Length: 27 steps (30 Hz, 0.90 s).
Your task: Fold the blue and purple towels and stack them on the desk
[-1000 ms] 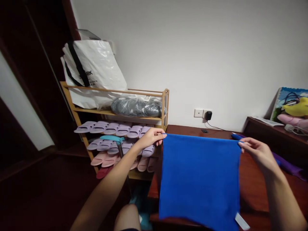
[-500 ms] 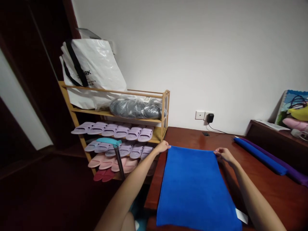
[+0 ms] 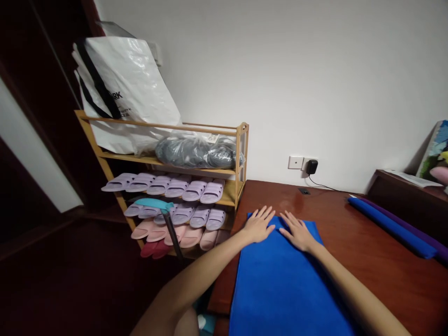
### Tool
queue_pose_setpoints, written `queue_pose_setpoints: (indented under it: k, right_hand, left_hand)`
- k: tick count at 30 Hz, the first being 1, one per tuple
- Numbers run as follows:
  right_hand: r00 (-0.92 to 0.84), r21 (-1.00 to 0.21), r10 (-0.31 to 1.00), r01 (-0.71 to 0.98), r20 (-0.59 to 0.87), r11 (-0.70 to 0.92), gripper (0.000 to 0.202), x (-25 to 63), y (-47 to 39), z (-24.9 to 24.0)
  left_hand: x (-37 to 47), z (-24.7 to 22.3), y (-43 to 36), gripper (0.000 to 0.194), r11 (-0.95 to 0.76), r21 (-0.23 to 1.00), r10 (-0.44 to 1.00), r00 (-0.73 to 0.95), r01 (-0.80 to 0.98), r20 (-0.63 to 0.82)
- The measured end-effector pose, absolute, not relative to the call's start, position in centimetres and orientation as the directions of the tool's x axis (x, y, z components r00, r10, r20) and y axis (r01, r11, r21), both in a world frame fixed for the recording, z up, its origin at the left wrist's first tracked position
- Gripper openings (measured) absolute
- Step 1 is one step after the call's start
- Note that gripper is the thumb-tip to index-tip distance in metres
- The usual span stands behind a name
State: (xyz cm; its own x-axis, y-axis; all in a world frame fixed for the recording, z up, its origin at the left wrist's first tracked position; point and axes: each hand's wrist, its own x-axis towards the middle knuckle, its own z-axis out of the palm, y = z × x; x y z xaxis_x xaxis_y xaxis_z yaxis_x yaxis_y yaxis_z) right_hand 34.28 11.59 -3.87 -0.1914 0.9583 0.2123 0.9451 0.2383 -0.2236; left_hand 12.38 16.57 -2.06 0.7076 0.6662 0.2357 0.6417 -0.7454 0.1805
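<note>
A blue cloth [image 3: 280, 284] lies flat on the reddish-brown wooden table [image 3: 371, 261], running toward me past the bottom of the view. My left hand [image 3: 258, 226] rests on its far left part, palm down with fingers spread. Close beside it, my right hand [image 3: 297, 233] lies palm down on the far edge area, fingers also stretched out. Neither hand grips anything. On the table's right side are a rolled blue cloth [image 3: 388, 226] and a rolled purple cloth [image 3: 408, 226] behind it.
Left of the table stands a wooden shoe rack [image 3: 239, 163] with lilac, pink and red slippers. It also bears a white bag [image 3: 136, 79] and a plastic-wrapped grey bundle [image 3: 196, 151]. A teal-topped handle [image 3: 154, 204] rises before it. A black plug [image 3: 311, 167] sits in the wall.
Both hands have let go of the cloth's far corners and moved inward, now lying flat on it with fingers spread. The view has shifted slightly.
</note>
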Motion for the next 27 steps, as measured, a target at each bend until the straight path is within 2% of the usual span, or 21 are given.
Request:
queue_pose_setpoints:
  k: [3,7,12,17,25,27]
  right_hand:
    - [-0.226,-0.200,0.963,0.947,0.150,0.253,0.068,33.5,11.6,-4.7]
    - [-0.201,-0.179,0.971,0.958,0.129,0.222,0.070,33.6,11.7,-4.7]
    - [-0.014,-0.175,0.990,0.984,0.140,0.038,0.077,34.4,10.4,-4.5]
    - [0.140,-0.176,0.986,0.977,0.089,-0.123,0.083,35.9,8.9,-5.5]
    - [0.148,-0.174,0.987,0.976,0.068,-0.135,0.081,35.7,8.7,-4.8]
    - [0.128,-0.175,0.990,0.978,0.065,-0.115,0.080,35.5,9.0,-4.4]
  left_hand:
    - [12.7,-3.2,17.0,0.064,-0.720,0.193,0.692,0.712,0.667,0.123]
    - [12.8,-3.4,17.2,0.065,-0.710,0.187,0.700,0.709,0.678,0.087]
    - [11.8,-2.8,16.1,0.071,-0.623,0.179,0.782,0.602,0.762,0.158]
    - [9.8,-3.1,15.3,0.078,-0.589,0.200,0.806,0.587,0.783,0.076]
    - [10.4,-2.1,15.0,0.077,-0.509,0.146,0.859,0.510,0.848,0.035]
    - [11.4,-1.6,15.1,0.075,-0.532,0.121,0.847,0.527,0.838,0.073]
